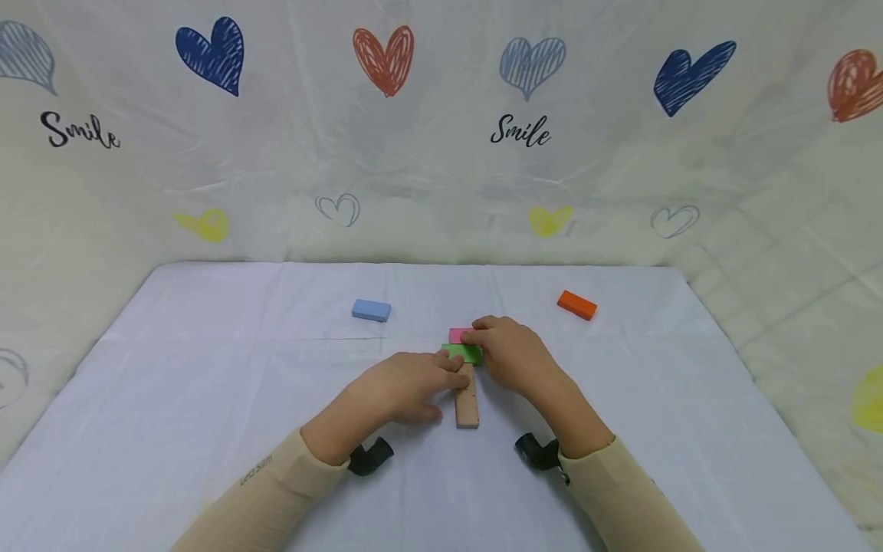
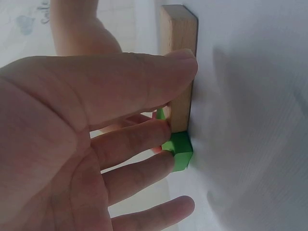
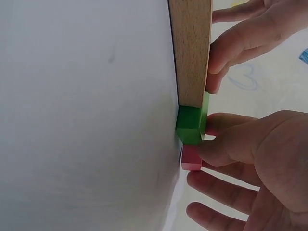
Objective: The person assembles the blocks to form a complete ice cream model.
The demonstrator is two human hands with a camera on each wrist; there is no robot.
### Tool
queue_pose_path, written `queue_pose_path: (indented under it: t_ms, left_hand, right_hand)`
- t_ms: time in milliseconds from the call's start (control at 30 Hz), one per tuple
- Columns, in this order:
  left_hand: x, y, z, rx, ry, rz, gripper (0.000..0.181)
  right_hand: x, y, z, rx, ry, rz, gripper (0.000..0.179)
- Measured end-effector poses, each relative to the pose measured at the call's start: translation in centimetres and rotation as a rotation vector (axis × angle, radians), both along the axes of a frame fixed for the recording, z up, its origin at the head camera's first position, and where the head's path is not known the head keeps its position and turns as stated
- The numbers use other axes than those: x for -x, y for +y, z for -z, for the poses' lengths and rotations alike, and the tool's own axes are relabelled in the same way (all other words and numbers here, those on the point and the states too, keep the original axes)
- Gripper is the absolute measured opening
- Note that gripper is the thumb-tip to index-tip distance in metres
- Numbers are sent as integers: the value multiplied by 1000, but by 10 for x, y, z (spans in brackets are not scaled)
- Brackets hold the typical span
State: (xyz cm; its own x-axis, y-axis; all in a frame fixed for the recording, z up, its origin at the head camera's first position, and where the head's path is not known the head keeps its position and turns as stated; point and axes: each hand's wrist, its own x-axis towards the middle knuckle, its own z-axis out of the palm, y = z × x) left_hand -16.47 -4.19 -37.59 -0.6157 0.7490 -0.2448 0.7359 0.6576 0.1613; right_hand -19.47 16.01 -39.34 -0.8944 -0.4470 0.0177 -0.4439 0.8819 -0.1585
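Note:
A plain wooden block (image 1: pixel 467 406) lies lengthwise on the table, its far end against a green block (image 1: pixel 461 352) set crosswise. Just behind the green one lies a pink block (image 1: pixel 459 335). My left hand (image 1: pixel 407 383) reaches in from the left, its fairly straight fingers resting at the wooden and green blocks; the left wrist view shows its thumb (image 2: pixel 178 72) across the wooden one. From the right, my right hand (image 1: pixel 513 353) holds the pink block (image 3: pixel 191 158) at its right end, with thumb and fingertips around it and the index finger by the green block.
A blue block (image 1: pixel 371 310) lies at the back, left of the row, and an orange block (image 1: pixel 577 304) at the back right. A white cloth (image 1: pixel 207 429) covers the table. Behind it hangs a pale curtain (image 1: pixel 441 169) printed with hearts.

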Motion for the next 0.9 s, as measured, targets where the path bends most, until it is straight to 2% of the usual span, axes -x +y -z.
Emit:
queue_pose_path:
  t_ms: [400,900]
  left_hand:
    - [-1,0,1,-4,0,-6,55]
    - [-1,0,-2,0,2,-3,54]
  right_hand:
    - [-3,-3,2,-15,12,-4,37]
    - [-5,-4,2,-36,78,-55,40]
